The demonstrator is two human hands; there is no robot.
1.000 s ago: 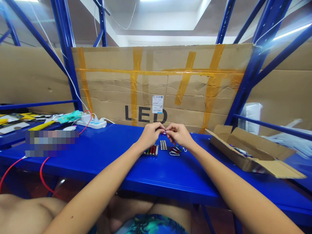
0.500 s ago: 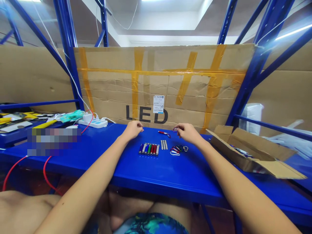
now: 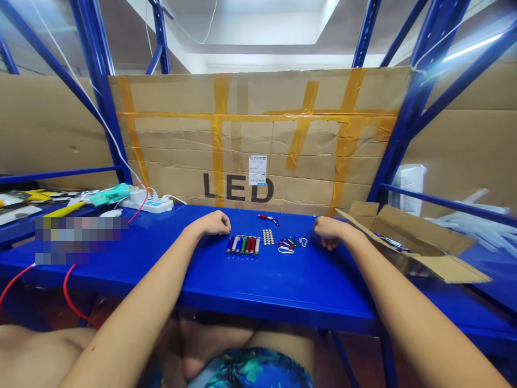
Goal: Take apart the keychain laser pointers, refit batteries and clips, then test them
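Observation:
My left hand rests on the blue table with its fingers curled in, and nothing shows in it. Close by, several small metal flashlights in blue, silver, green and red lie side by side. Small round silver button cells sit in rows to their right. A loose group of coloured carabiners lies nearest my right hand, which is closed, knuckles up, on the table; its palm side is hidden. Behind the cells lies a red flashlight with a carabiner attached.
An open cardboard box with metal pieces inside stands at the right. A white power strip with cables sits at the back left, near yellow-handled items. A large taped cardboard panel stands along the back, between blue rack posts.
My right hand has moved toward me and right of the carabiners and turned knuckles up; the purple carabiner it pinched no longer shows in it. My left hand has lowered slightly. The view has shifted.

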